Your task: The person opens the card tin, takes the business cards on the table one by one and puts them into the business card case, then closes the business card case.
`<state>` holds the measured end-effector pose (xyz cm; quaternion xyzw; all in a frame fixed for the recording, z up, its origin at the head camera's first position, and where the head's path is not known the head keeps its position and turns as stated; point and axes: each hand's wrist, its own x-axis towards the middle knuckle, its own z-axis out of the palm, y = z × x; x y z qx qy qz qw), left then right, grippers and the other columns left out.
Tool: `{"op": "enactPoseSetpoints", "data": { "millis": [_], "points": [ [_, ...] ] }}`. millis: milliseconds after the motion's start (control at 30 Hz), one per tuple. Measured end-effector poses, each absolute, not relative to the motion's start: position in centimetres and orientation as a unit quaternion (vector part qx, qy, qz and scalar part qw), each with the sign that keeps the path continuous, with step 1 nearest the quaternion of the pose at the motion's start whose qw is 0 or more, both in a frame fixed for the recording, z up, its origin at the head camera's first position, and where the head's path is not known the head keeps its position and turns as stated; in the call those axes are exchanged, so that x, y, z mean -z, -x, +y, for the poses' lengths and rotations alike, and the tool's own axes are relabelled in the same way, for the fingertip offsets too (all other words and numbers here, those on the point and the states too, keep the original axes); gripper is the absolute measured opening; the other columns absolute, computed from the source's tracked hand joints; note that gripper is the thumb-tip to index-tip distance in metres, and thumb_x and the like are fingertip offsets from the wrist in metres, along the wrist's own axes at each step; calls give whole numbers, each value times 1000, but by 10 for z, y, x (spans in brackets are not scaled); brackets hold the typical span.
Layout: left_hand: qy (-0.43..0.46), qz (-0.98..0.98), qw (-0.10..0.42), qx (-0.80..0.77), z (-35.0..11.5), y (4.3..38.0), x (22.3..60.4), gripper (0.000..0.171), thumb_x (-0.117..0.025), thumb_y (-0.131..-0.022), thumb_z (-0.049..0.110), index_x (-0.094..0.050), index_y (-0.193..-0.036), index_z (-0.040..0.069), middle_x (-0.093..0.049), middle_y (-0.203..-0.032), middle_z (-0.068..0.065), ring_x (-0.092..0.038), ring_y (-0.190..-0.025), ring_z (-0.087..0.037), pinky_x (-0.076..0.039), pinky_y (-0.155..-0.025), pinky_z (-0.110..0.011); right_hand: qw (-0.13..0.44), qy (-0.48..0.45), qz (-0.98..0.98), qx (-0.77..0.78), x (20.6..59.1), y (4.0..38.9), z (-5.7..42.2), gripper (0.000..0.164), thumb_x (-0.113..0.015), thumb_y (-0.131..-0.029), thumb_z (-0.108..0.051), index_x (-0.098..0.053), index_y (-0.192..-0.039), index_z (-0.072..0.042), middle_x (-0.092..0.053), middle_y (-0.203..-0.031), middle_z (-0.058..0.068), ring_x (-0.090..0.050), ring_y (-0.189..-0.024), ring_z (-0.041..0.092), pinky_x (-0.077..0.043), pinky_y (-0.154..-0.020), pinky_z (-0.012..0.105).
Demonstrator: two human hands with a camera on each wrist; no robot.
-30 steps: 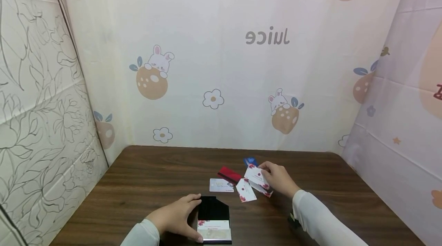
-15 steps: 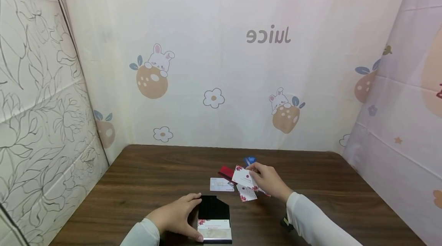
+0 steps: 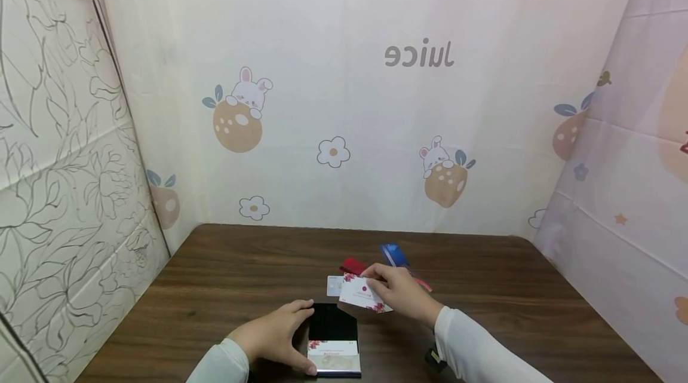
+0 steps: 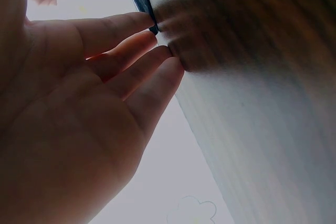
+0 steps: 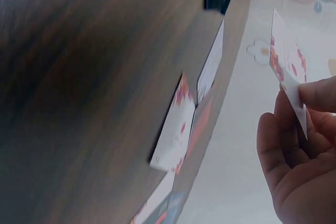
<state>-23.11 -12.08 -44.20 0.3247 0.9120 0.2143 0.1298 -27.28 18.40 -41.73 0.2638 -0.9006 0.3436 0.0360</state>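
My left hand (image 3: 274,335) rests along the left side of a black card case (image 3: 332,322), thumb at its lower corner and index fingertip by the raised flap. In the left wrist view its fingers (image 4: 152,87) look straight, their tips at the case's edge. A floral white card lies in the case's lower part. My right hand (image 3: 403,290) pinches a white business card (image 3: 361,294) with red flowers between thumb and fingers. In the right wrist view this card (image 5: 286,51) is up off the table, with another floral card (image 5: 176,124) lying below.
Behind the held card lie a pale card (image 3: 333,285), a red card (image 3: 353,265) and a blue card (image 3: 393,254) on the brown wooden table (image 3: 242,263). Patterned curtains (image 3: 344,102) close off the back and sides.
My right hand has lifted the business card off the pile and carried it left and toward the case, uncovering more of the blue card. The left hand and case stay put.
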Motion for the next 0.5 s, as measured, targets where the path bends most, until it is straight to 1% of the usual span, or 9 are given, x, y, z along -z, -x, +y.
{"op": "enactPoseSetpoints", "data": {
  "millis": [133,300,400,500],
  "points": [
    [-325,912,127,-213,-121,232,443,103,-81,-72,65,-50,-144,-1,-39,-154,-13,-43,-135,-29,-42,-106,-48,19,-285,-893,-348,417,268,175,15,-60,-103,-18,-70,-112,-20,-70,-104,-10,-57,-80,9,-48,-69,25],
    [-322,913,130,-213,-120,230,441,103,-80,-72,65,-50,-144,-1,-40,-154,-14,-43,-135,-29,-42,-106,-49,-10,-298,-884,-359,417,264,163,14,-60,-102,-16,-70,-112,-19,-68,-95,-11,-55,-75,8,-48,-67,24],
    [-325,913,125,-211,-121,230,439,101,-82,-72,62,-50,-144,-2,-40,-153,-14,-43,-135,-30,-42,-106,-48,-24,-302,-884,-357,419,263,156,14,-61,-102,-16,-70,-112,-19,-65,-89,-12,-54,-74,7,-48,-68,24],
    [-330,913,118,-209,-121,230,439,100,-84,-72,60,-50,-143,-3,-40,-153,-15,-43,-136,-31,-42,-106,-47,-27,-319,-878,-357,421,260,151,14,-62,-101,-15,-71,-111,-18,-65,-90,-13,-54,-75,6,-48,-69,24]
  ]
}}
